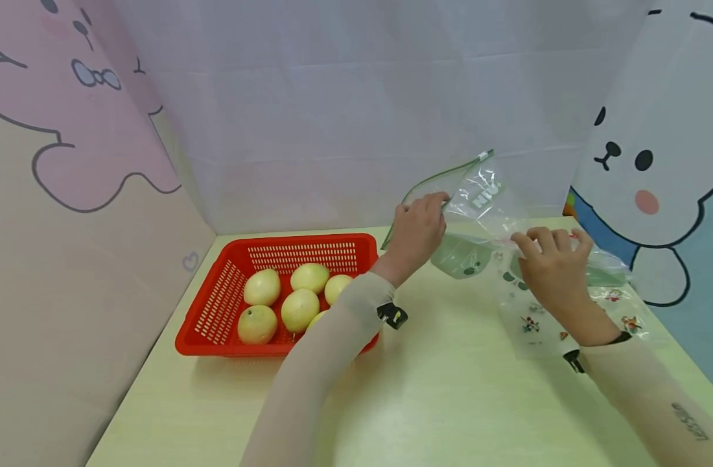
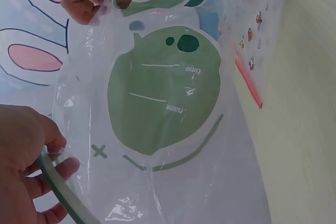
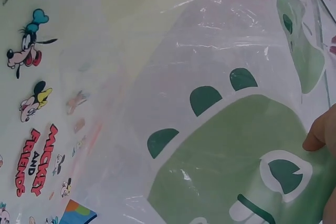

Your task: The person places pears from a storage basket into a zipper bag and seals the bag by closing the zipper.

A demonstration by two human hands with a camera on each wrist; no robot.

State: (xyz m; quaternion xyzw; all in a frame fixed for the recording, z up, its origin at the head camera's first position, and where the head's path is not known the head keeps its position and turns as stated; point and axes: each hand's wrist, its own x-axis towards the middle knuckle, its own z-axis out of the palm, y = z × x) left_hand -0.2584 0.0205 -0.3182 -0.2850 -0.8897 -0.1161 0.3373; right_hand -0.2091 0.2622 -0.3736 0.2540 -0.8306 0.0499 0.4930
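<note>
A clear zip bag (image 1: pixel 485 194) with a large green cartoon print and a green zip stretches between both hands. My left hand (image 1: pixel 416 230) holds its zip edge, thumb and fingers on either side of the green strip (image 2: pixel 65 195) in the left wrist view. At the other end, my right hand (image 1: pixel 557 275) pinches the plastic; its thumb (image 3: pixel 317 132) presses beside the green print in the right wrist view. The bag's mouth strip bows up to the left. Underneath my right hand lies a second clear bag (image 1: pixel 531 334) with small cartoon figures and a red strip (image 2: pixel 248 80).
A red plastic basket (image 1: pixel 234 350) stands on the pale table (image 1: pixel 438 402) at the left, holding several round, pale yellow fruits (image 1: pixel 257 324). My left forearm crosses over its right side. Printed cloth walls (image 1: pixel 333 130) enclose the table's back and sides.
</note>
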